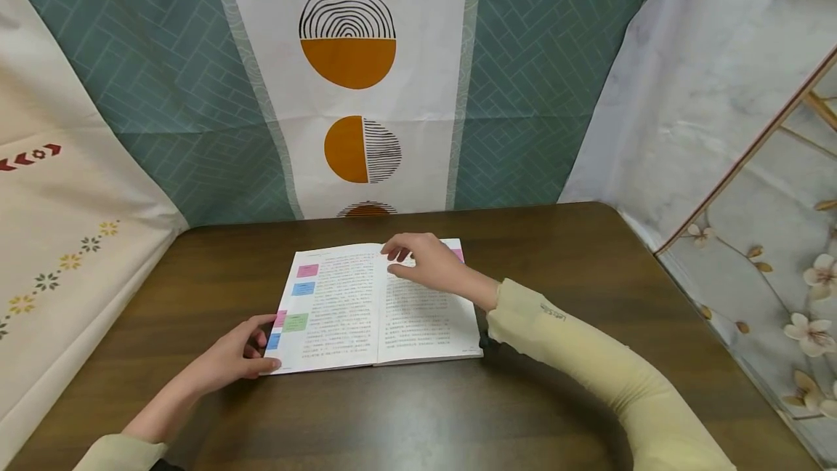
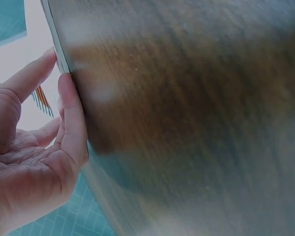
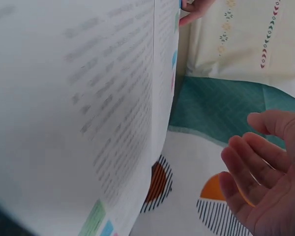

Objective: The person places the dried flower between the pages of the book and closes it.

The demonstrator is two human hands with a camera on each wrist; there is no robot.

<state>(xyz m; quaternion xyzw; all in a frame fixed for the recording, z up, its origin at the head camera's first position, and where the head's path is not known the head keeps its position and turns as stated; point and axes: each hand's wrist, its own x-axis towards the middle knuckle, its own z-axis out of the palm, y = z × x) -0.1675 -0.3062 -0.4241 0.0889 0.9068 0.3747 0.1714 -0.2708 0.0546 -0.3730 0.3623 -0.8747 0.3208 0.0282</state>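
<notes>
An open book [image 1: 346,318] lies on the table with both printed pages facing up. Pink, blue and green sticky notes mark its left page. My left hand [image 1: 238,351] rests at the lower left edge, thumb near the corner and index fingertip by the tabs. In the left wrist view the left hand's fingers [image 2: 71,110] lie along the book's edge. Above the upper part of the right page, close to the fold, is my right hand [image 1: 425,262], fingers loosely bent. The right wrist view shows the right hand [image 3: 265,182] holding nothing, apart from the pages [image 3: 113,88].
The dark wooden table [image 1: 418,413] extends on every side of the book. A patterned curtain [image 1: 536,78] hangs behind its far edge. Cream cloth [image 1: 72,202] borders the left side and a floral cloth [image 1: 752,260] the right.
</notes>
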